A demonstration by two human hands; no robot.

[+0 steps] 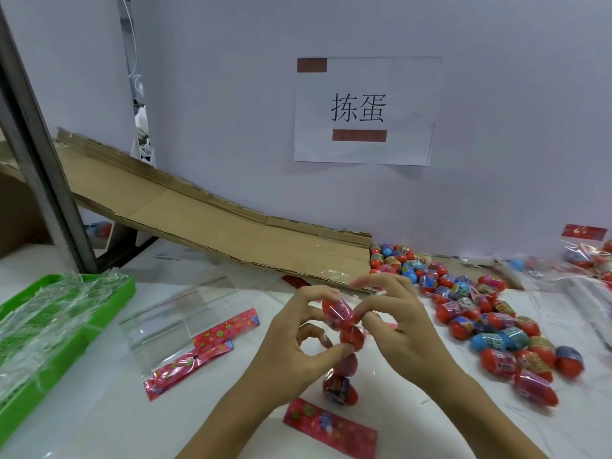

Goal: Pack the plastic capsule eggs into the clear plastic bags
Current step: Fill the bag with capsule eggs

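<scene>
1. Your left hand is curled around a clear plastic bag that hangs upright in front of you, thumb and fingers pinching it near the top.
2. Your right hand pinches the top capsule egg at the bag's mouth, fingertips bent in on it.
3. Inside the bag you can see more eggs stacked one below another, the lowest one close to the white surface.
4. A loose pile of capsule eggs, red, blue and pink, lies to your right on the surface, running back to the foot of the cardboard ramp.
5. Empty clear bags with red printed headers lie flat to your left; one header card sits just below the hanging bag.
6. A green tray of crumpled clear plastic stands at the far left.
7. A paper sign is taped to the wall behind.
8. Filled bags rest at the far right edge.
</scene>
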